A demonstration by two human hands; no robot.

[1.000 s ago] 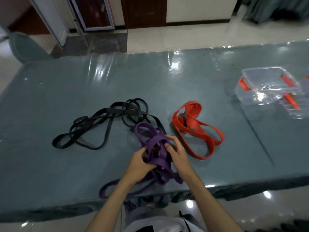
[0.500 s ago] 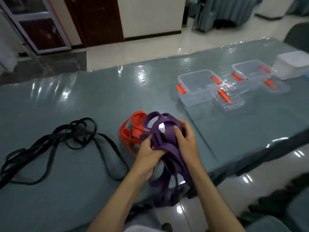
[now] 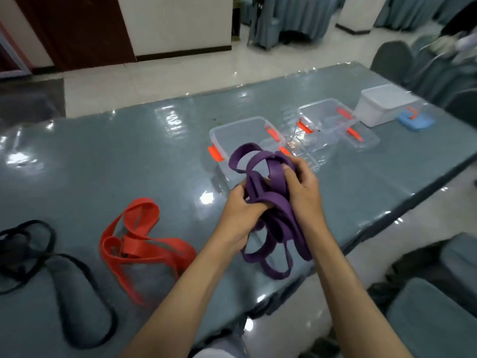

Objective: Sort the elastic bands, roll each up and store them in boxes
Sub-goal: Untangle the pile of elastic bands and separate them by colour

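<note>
Above the worktop point(image 3: 129, 156), just in front of the nearest clear box point(image 3: 242, 130): purple band point(image 3: 268, 200) bunched in loops, clamped by fingers of left hand point(image 3: 241, 211) and right hand point(image 3: 303, 189). Left of that box: orange band point(image 3: 139, 239), then black band point(image 3: 64, 275), flat.

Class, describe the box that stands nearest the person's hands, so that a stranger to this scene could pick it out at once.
Start at the long grey-green table and find the row of boxes running toward its far right end. The nearest box is the first in that row, just beyond the purple band that both hands grip. It is clear, open-topped with orange clips, unlike the opaque white box at the far end.
</note>
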